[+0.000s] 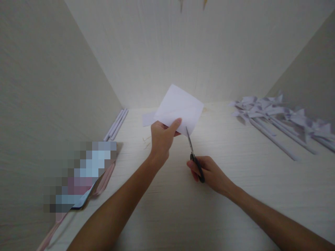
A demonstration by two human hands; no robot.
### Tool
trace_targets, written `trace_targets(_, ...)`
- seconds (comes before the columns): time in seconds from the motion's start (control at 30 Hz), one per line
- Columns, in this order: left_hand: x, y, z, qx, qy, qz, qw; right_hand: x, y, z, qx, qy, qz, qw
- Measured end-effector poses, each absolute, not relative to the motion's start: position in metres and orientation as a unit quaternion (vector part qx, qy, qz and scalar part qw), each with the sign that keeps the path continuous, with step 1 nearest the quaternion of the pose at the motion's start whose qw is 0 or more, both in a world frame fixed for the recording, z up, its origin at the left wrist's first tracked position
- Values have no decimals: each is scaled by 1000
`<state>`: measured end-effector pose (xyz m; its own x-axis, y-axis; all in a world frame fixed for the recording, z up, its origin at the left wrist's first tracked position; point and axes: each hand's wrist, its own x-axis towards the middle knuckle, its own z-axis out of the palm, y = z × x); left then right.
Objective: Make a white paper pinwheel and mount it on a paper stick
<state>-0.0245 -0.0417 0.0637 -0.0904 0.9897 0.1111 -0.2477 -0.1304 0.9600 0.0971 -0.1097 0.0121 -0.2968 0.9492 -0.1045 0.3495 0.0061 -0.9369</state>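
Judging by the bench, the work looks well advanced but unfinished: paper rods (116, 124) lie at the far left, finished pinwheels (274, 113) are piled at the far right, and between them one white paper square (180, 108) is only now meeting the blades. The left hand (161, 139) pinches its lower edge, holding it tilted above the table (235, 181). The right hand (209, 172) grips black-handled scissors (193, 153), their tips touching the sheet's bottom edge. The sheet looks flat, clean and uncut.

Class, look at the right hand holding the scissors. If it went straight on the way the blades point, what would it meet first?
The right hand holds scissors pointing up and away at the lower edge of the paper held up by the left hand. The paper would likely come first; the tip looks almost at it, though depth is unclear.
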Motion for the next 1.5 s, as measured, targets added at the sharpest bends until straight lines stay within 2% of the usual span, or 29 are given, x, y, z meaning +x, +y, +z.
trace_targets(1.5, -23, -43, 59, 442, 419, 593, 526, 99, -106, 11, -518, -636, 476, 316)
